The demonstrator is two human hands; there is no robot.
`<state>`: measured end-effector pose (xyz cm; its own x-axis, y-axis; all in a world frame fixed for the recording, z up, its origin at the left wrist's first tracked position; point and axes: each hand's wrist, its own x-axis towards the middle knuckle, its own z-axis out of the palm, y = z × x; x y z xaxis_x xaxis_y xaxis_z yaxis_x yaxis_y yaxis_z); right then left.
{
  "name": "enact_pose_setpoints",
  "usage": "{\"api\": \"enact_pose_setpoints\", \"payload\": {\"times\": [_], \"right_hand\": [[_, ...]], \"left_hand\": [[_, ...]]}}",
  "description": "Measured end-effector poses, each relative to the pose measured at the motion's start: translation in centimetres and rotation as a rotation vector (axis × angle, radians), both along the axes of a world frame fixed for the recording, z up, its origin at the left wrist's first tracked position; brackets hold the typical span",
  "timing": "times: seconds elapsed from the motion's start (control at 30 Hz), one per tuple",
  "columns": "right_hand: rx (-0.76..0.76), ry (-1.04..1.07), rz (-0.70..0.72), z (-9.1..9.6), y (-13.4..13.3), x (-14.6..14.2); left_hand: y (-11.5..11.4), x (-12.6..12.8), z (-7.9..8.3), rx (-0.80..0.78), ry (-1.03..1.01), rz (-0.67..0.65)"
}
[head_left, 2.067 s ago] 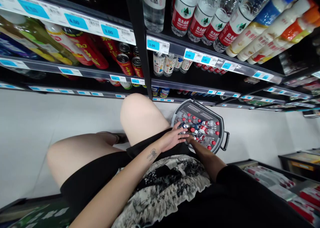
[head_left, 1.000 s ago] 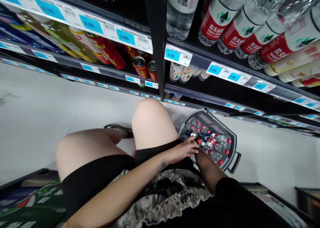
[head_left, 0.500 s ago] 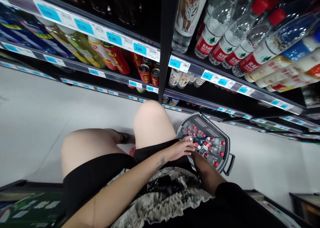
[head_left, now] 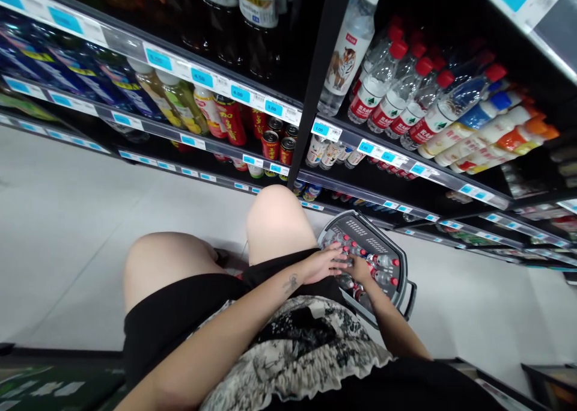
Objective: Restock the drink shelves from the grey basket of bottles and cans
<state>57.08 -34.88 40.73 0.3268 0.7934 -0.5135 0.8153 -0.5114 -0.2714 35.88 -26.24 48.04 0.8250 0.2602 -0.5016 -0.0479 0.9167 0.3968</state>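
Observation:
A grey shopping basket [head_left: 366, 235] stands on the floor beside my right knee. Several small water bottles [head_left: 385, 261] with red caps lie in it. My left hand [head_left: 325, 263] hovers over the basket's near left side, fingers stretched out and slightly apart, nothing visibly held. From the right, my right hand [head_left: 359, 269] reaches in among the bottles, its fingertips close to those of my left hand. Its fingers are partly hidden and small, so I cannot make out whether they grip a bottle.
Drink shelves [head_left: 311, 128] with price tags run across the front. Red-labelled water bottles [head_left: 390, 107] stand upper right, red cans [head_left: 270, 145] left of the black upright. The basket's handle [head_left: 410, 301] sticks out to the right. Behind me lie green boxes [head_left: 49, 390].
My right hand has come into view over the bottles, its forearm now stretched out. My left hand stays nearly in place. The view has tilted, showing more of the upper shelves.

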Motion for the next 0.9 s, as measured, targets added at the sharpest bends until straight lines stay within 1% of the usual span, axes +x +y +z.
{"api": "enact_pose_setpoints", "payload": {"times": [0.03,0.1,0.17,0.23,0.3,0.33,0.37,0.43,0.5,0.53,0.57,0.6,0.63,0.7,0.8,0.83,0.87,0.9], "right_hand": [[0.015,-0.027,0.050,1.4,0.0,0.3],[0.086,-0.079,0.181,5.4,0.1,0.7],[0.210,-0.082,0.285,10.5,0.1,0.7],[0.361,-0.024,0.349,16.0,-0.2,0.4],[0.591,0.053,0.388,21.0,-0.7,0.0],[0.730,0.084,0.394,23.1,-0.9,-0.2],[0.877,0.123,0.390,24.9,-1.1,-0.4],[1.193,0.227,0.326,27.2,-1.0,-1.1],[1.483,0.358,0.184,28.3,-0.3,-1.9],[1.574,0.424,0.099,28.4,0.2,-2.3],[1.624,0.494,0.024,28.4,0.9,-2.8],[1.628,0.559,-0.035,28.2,1.5,-3.2],[1.592,0.615,-0.072,27.9,2.1,-3.6],[1.470,0.669,-0.092,27.0,3.2,-4.3],[1.267,0.648,-0.075,25.4,4.5,-5.0],[1.198,0.665,-0.092,25.0,4.9,-5.2],[1.141,0.695,-0.142,24.5,5.4,-5.4],[1.096,0.730,-0.225,24.2,5.8,-5.5]], "left_hand": [[-0.1,0.0,0.0,0.006,-0.004,-0.003],[-0.3,0.1,0.1,0.017,-0.016,-0.008],[-0.4,0.3,0.1,0.024,-0.026,-0.008],[-0.5,0.6,0.1,0.029,-0.013,0.008],[-0.5,0.8,-0.1,0.039,0.009,0.033],[-0.4,0.9,-0.2,0.046,0.012,0.037],[-0.4,1.0,-0.4,0.052,0.002,0.028],[-0.2,1.0,-0.8,0.057,-0.045,-0.022],[-0.1,0.9,-1.1,0.061,-0.110,-0.088],[-0.1,0.8,-1.2,0.064,-0.145,-0.122],[-0.1,0.7,-1.2,0.068,-0.180,-0.155],[-0.1,0.6,-1.2,0.075,-0.213,-0.185],[0.0,0.4,-1.1,0.080,-0.243,-0.215],[0.1,0.1,-0.9,0.086,-0.300,-0.304],[0.3,-0.4,-1.0,0.088,-0.370,-0.421],[0.3,-0.5,-1.2,0.084,-0.381,-0.429],[0.3,-0.5,-1.4,0.079,-0.385,-0.421],[0.3,-0.5,-1.6,0.069,-0.384,-0.403]]}}
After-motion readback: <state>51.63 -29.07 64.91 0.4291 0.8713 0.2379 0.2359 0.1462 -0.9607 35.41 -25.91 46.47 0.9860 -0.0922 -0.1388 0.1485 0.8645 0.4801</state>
